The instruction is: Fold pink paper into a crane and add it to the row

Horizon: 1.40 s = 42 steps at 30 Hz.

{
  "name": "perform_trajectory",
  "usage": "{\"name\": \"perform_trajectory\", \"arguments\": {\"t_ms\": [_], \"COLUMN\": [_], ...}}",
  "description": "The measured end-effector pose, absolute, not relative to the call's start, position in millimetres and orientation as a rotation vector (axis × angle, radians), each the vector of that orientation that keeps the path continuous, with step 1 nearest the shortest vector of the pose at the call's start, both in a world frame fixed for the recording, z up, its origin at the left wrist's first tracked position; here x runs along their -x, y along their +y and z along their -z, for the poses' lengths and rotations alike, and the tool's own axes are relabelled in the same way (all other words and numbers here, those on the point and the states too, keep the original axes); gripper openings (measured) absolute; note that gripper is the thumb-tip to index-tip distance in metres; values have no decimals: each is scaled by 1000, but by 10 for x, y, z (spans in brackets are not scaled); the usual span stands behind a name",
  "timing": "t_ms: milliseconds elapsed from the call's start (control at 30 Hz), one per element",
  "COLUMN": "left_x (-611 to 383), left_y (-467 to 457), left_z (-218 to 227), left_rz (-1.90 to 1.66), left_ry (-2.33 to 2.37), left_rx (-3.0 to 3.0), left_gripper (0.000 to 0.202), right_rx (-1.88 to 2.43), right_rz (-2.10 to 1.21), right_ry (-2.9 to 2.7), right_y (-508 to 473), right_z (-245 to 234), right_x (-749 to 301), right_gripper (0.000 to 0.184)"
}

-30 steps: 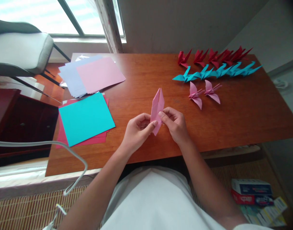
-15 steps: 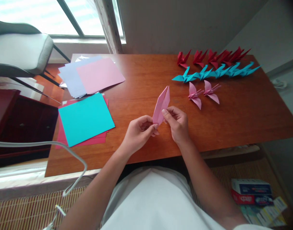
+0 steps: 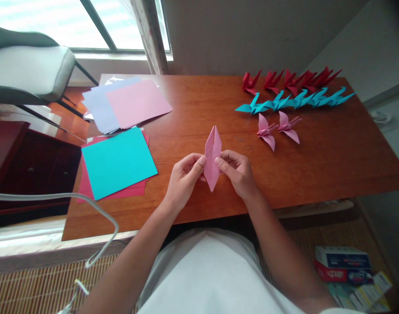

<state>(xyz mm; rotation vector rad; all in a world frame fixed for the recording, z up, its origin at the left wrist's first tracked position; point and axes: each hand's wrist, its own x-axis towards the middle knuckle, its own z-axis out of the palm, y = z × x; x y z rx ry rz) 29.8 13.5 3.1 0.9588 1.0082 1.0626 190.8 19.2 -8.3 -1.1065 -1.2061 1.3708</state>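
Note:
Between my hands, above the front of the table, is a piece of folded pink origami paper [image 3: 213,168]. It has a long diamond shape, with a slit between two points at its far end and a single point towards me. My left hand [image 3: 185,176] pinches its left edge, the thumb on top. On the right edge, my right hand [image 3: 237,172] grips it the same way, its thumb lying on the paper's face. The other fingers of both hands are partly hidden behind the paper.
Two pink paper cranes [image 3: 267,131] sit right of my hands, before a row of blue cranes [image 3: 279,102] and a row of red cranes [image 3: 271,81]. Left on the wooden table [image 3: 193,104] lie turquoise sheets [image 3: 119,163] over red ones, and pink and lilac sheets [image 3: 139,102].
The folded paper has turned from a slanted, edge-on pose to face me, its near point now showing. My left hand has shifted from its bottom end to its left edge.

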Motion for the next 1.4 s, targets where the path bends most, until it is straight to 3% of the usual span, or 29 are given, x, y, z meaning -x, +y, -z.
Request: {"name": "perform_trajectory", "arguments": {"t_ms": [533,767,967,1100,1233,1400], "left_x": [-276,-297,-286,-278,-282,-302], "left_y": [132,139,151,166,174,166], "left_z": [-13,7,65,83,64,35], "left_rz": [-1057,-1079,-1138,-1218,-1253,-1260], "left_ry": [1103,1058,1080,1082,1065,1058], "left_rx": [-1034,-970,-943,-859,-789,-779], "left_gripper": [38,25,27,25,25,24], "right_rx": [1097,1111,1088,1060,985,971], "right_rz": [-1341,-1384,-1289,-1200,-1133,-1007], "right_ry": [-1372,-1365,-1333,-1309,-1418,-1580], "right_y": [195,201,212,196,186,193], "right_z": [117,92,94,134,151,126], "right_x": [-1917,-1901,-1899,-1906,-1895,-1897], "right_gripper": [37,39,32,11,43,46]}}
